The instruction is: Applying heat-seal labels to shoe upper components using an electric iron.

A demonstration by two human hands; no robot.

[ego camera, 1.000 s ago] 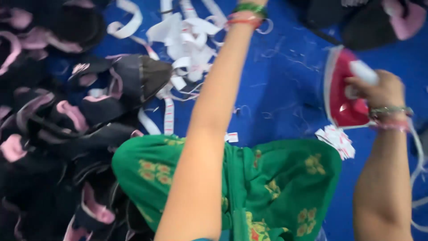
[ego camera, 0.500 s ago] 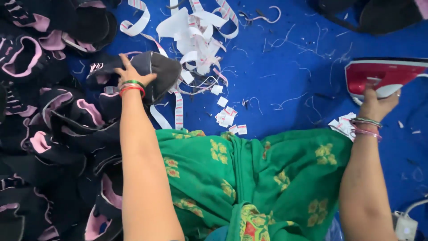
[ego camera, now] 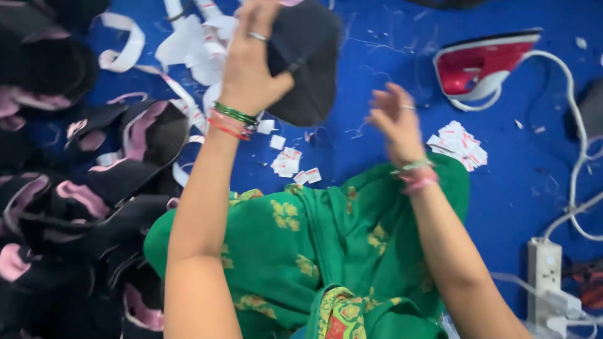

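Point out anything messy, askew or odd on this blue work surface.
White paper strips lie tangled and strewn on the blue surface, and small white tags are scattered loose beside the green patterned garment. The red and white iron lies tipped on its side. The left hand grips a black fabric piece.

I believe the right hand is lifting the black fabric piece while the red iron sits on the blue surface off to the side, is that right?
Not quite: in the head view it is the left hand that lifts the black fabric piece; the right hand is open and holds nothing. The red iron does sit on the blue surface off to the side.
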